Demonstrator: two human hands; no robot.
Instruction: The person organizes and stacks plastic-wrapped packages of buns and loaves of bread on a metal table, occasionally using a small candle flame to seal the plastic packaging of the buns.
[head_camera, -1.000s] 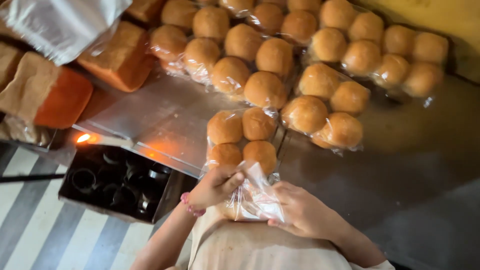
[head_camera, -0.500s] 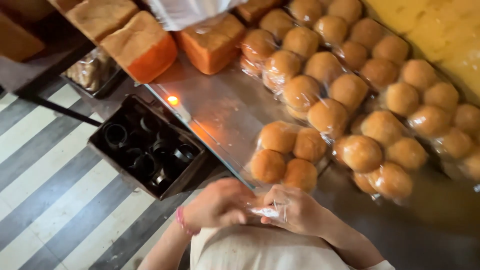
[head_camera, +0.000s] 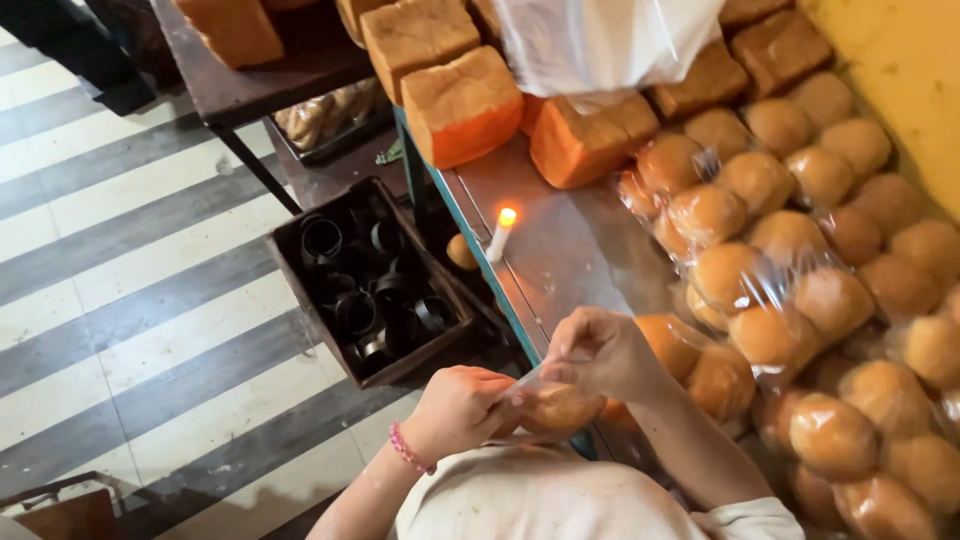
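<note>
My left hand (head_camera: 458, 408) and my right hand (head_camera: 603, 350) are together at the table's near edge, both gripping a clear plastic bag of buns (head_camera: 565, 404). Fingers of both hands pinch the bag's plastic by one bun close to my chest. More of that bag's buns (head_camera: 700, 365) rest on the steel table (head_camera: 560, 250) just right of my right hand. A small lit candle (head_camera: 499, 233) stands upright on the table edge, a short way beyond my hands.
Many bagged buns (head_camera: 800, 260) cover the table's right side. Square bread loaves (head_camera: 460, 100) and a white plastic bag (head_camera: 600, 40) lie at the back. A dark crate of black ring moulds (head_camera: 370, 285) sits on the striped floor (head_camera: 130, 300) to the left.
The view has swung left, bringing the candle and loaves into sight. My hands have lifted the bag's end toward my chest and closed tighter on it.
</note>
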